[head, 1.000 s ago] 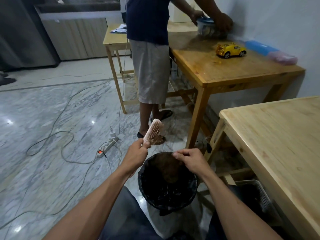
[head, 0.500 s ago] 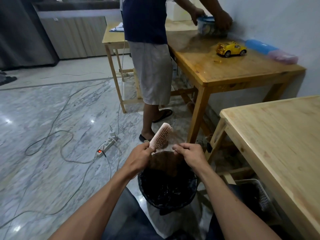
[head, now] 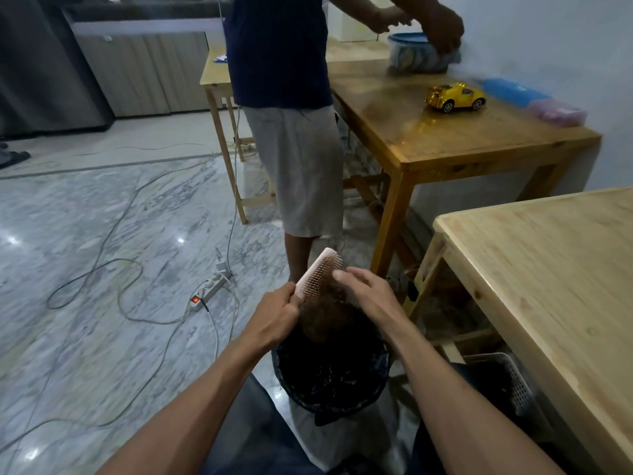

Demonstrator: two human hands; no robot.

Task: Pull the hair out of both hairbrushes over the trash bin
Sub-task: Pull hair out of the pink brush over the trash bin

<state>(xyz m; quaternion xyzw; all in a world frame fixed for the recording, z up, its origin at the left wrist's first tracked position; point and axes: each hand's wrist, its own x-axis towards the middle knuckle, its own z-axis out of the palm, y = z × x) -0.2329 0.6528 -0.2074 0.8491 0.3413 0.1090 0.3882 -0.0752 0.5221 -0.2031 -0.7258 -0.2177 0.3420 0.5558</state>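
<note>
A pink hairbrush (head: 318, 275) with pale bristles is held by its handle in my left hand (head: 275, 313), tilted up and to the right above the black-lined trash bin (head: 330, 382). My right hand (head: 371, 294) hovers at the bristle side, fingers spread, fingertips next to the brush head. A clump of brown hair (head: 325, 313) hangs just under the brush, over the bin; I cannot tell whether it still clings to the bristles. Only this one brush is in view.
A person (head: 287, 108) stands just beyond the bin at a wooden table (head: 445, 142) with a yellow toy car (head: 454, 97). A second wooden table (head: 555, 269) is on my right, a slotted basket (head: 507, 382) under it. Cables and a power strip (head: 209, 289) lie on the marble floor.
My right hand has risen from the bin's rim and opened beside the bristles. The brush has swung further right over the bin, and brown hair now shows under it.
</note>
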